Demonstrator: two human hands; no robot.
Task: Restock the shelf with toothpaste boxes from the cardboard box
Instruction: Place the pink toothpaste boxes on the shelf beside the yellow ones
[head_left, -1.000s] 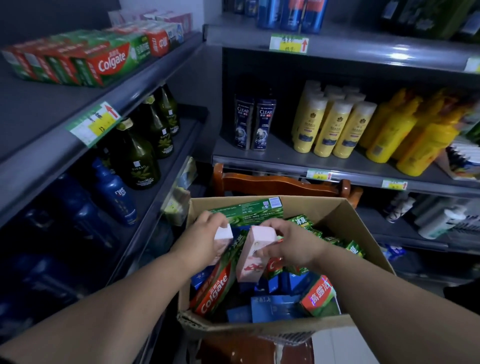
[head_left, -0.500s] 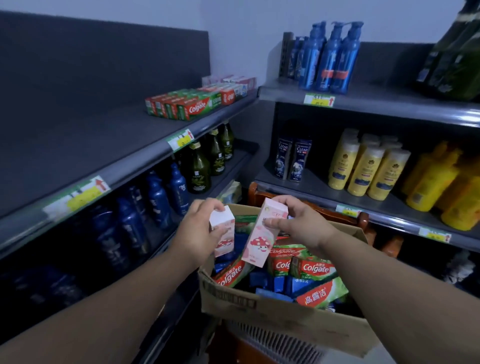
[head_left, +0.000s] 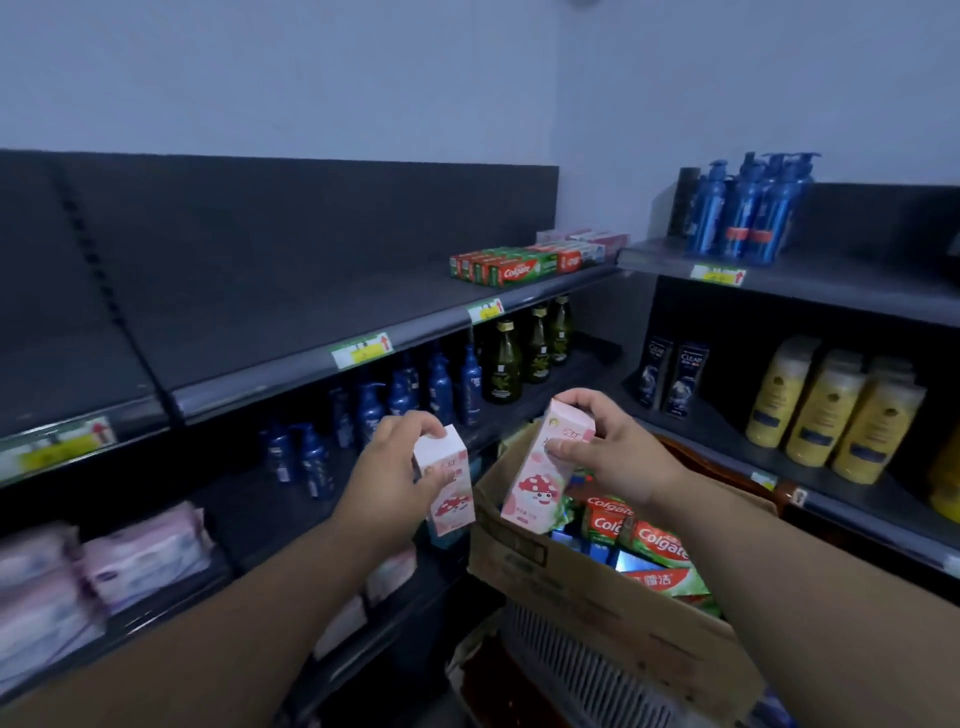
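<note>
Top shelf (head_left: 270, 332) mostly bare; my left hand (head_left: 387, 475) and right hand (head_left: 605, 454) each pinch a pink box; carton (head_left: 597, 608) stays well stocked.

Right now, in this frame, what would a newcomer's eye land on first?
Two pink toothpaste boxes with a mushroom cartoon, held upright at centre: the left hand grips the left pink box, the right hand the right pink box. Below them sits the open cardboard box of Colgate cartons. The long top shelf holds only a Colgate row at its far end.
</note>
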